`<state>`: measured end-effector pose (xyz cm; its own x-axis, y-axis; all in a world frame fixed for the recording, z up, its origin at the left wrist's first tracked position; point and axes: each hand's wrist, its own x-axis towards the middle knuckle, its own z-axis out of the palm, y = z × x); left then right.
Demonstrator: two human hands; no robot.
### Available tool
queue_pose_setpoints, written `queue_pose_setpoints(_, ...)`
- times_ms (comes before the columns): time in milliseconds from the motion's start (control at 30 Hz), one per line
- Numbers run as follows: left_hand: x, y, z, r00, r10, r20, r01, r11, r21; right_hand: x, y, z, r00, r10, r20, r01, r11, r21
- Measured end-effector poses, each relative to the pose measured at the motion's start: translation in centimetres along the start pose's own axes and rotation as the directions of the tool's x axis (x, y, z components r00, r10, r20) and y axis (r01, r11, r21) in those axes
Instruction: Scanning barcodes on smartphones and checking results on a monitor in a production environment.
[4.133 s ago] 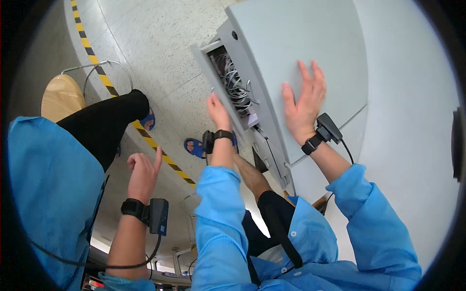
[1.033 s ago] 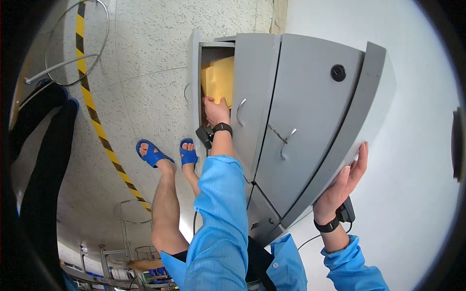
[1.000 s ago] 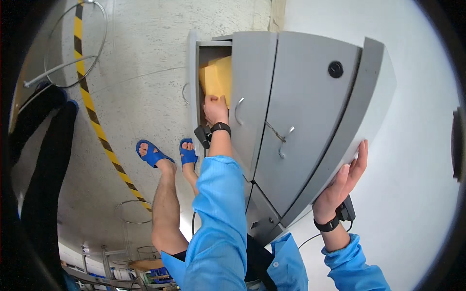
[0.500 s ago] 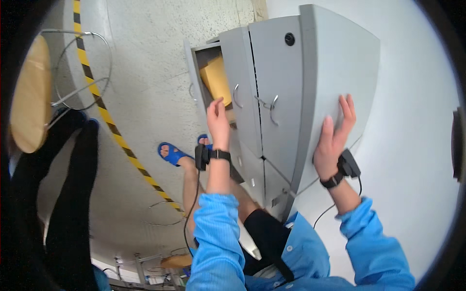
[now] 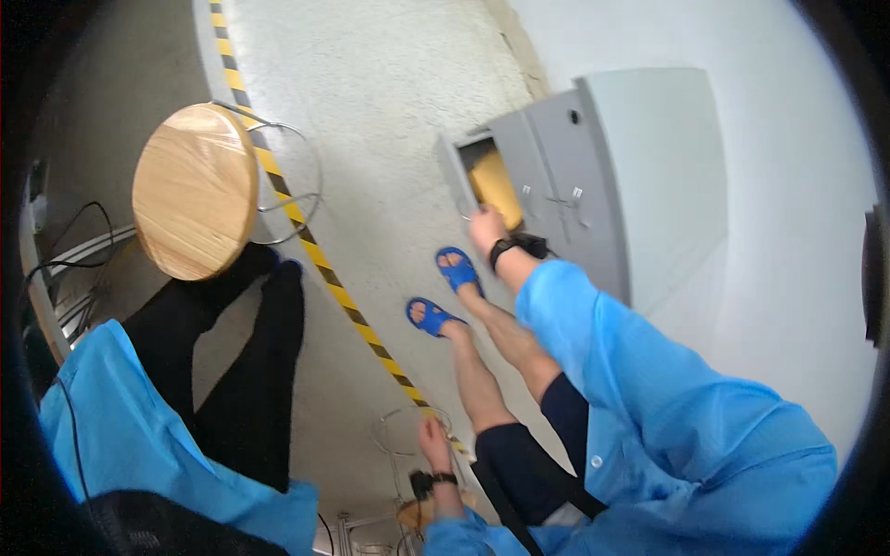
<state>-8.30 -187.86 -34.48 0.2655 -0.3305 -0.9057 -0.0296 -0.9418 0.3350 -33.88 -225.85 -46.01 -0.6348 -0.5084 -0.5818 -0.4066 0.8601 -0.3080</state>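
A grey metal cabinet stands against the white wall at the upper right. Its small left door hangs open, and a flat yellow thing shows inside. My right hand, with a black wrist strap, is at the lower edge of that open compartment, just below the yellow thing; its fingers are too small to read. My left hand, also strapped, lies low and behind me against the metal ring of a wire stool. My bare legs and blue sandals point toward the cabinet.
Another person in a blue coat and black trousers sits at the left. A round wooden stool with a wire frame stands beside them. A yellow and black striped line crosses the speckled floor. Cables and a rail lie at the far left.
The view has pulled back and swung left, so the cabinet looks smaller. My right hand left the cabinet's side for the open compartment. My left hand dropped back to the wire stool.
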Motion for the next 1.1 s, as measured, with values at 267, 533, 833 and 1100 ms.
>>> queue_pose_setpoints(267, -5.2, -10.0, 1.4, 0.912, -0.402, 0.078, 0.408, 0.878, -0.251, 15.5, 5.1, 8.0, 0.975, -0.158, -0.158, 0.166, 0.985, 0.039)
queue_pose_setpoints(533, -5.2, -10.8, 6.7, 0.940, -0.297, 0.169, 0.294, 0.955, 0.043, 16.2, -0.2, 8.0, 0.998, -0.062, -0.002, 0.060, 0.960, 0.273)
queue_pose_setpoints(833, 1.5, 5.6, 4.2, 0.978, -0.189, 0.093, 0.210, 0.904, -0.371, 7.2, 3.2, 6.6, 0.915, 0.372, -0.152, -0.319, 0.903, 0.288)
queue_pose_setpoints(1100, 0.5, 8.3, 6.3, 0.962, -0.208, 0.175, 0.253, 0.922, -0.294, 18.4, 3.9, 8.1, 0.978, 0.205, -0.024, -0.177, 0.891, 0.418)
